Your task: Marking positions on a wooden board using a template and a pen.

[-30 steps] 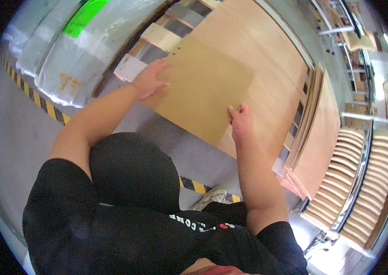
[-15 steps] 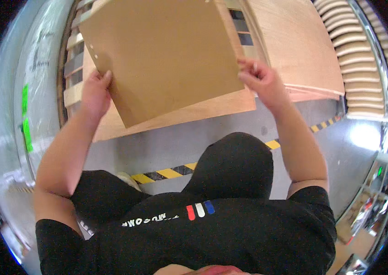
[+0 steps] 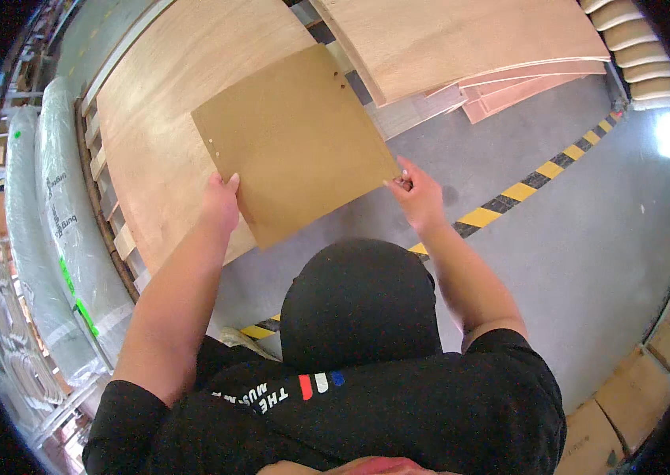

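A flat brown fibreboard panel is held tilted in front of my knee, with small holes near its left edge and its far right corner. My left hand grips its left edge near the near corner, the thumb on top. At the near right corner, my right hand pinches the edge between thumb and curled fingers. Beneath and beyond the panel lies a large pale plywood sheet on a wooden pallet. The panel hides part of that sheet.
More plywood sheets are stacked unevenly at the far right. Plastic-wrapped rolls lie along the left. Yellow-and-black tape crosses the grey floor. Cardboard boxes stand at the lower right.
The view has swung, showing more floor on the right and the whole panel. In the picture, the panel and both hands sit lower; both hands still hold it.
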Demonstrator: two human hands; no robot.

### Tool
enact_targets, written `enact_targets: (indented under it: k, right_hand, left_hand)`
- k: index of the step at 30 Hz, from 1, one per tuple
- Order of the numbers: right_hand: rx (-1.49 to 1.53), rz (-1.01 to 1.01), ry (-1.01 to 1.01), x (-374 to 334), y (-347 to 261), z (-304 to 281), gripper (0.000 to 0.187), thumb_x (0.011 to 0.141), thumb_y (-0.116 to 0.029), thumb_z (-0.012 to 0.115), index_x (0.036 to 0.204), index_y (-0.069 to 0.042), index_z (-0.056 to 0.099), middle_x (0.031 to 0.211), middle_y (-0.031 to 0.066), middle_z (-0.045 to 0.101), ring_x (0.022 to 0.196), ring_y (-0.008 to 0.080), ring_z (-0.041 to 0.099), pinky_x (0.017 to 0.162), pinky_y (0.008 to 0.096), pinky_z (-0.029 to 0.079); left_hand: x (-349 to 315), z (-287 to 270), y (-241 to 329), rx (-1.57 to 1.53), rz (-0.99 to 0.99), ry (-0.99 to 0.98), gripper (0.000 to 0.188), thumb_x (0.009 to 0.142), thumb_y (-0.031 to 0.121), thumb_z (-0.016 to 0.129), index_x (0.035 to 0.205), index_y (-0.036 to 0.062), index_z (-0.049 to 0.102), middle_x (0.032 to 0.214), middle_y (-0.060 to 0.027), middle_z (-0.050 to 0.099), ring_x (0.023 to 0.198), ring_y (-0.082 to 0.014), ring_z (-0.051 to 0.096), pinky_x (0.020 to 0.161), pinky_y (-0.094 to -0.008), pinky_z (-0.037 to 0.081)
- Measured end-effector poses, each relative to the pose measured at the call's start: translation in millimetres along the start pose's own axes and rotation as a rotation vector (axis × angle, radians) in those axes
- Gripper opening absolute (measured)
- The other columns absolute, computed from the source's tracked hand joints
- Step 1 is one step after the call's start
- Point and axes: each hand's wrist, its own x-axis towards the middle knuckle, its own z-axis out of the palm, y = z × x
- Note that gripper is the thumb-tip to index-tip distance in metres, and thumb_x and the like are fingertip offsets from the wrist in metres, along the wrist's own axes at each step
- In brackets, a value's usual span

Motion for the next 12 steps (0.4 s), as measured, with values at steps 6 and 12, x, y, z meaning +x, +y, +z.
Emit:
enact_targets:
  k: [6,12]
  right_hand:
    - [-0.076,-0.153,0.012,25,21,1,0.048,0.088,-0.032,0.08,0.13,-0.014,0.068,0.099,0.012,0.073,0.087,0.0265,0.07,0.08,0.0377,0.056]
    - [-0.012,-0.188,-0.009,35,32,8,0.046,0.086,-0.03,0.081,0.127,-0.014,0.071,0.099,0.0115,0.073,0.088,0.0254,0.07,0.082,0.0368,0.057]
  left_hand:
    - [7,20,20,0.152,-0.002,0.092,0.028,0.104,0.005,0.056,0.131,0.0003,0.052,0.122,-0.0156,0.067,0.106,-0.0262,0.067,0.091,-0.0401,0.055]
    - [23,-1,10,0.23,-0.127,0.041,0.039,0.104,0.011,0.058,0.142,0.0092,0.049,0.134,-0.0142,0.063,0.118,-0.0278,0.064,0.097,-0.0461,0.056]
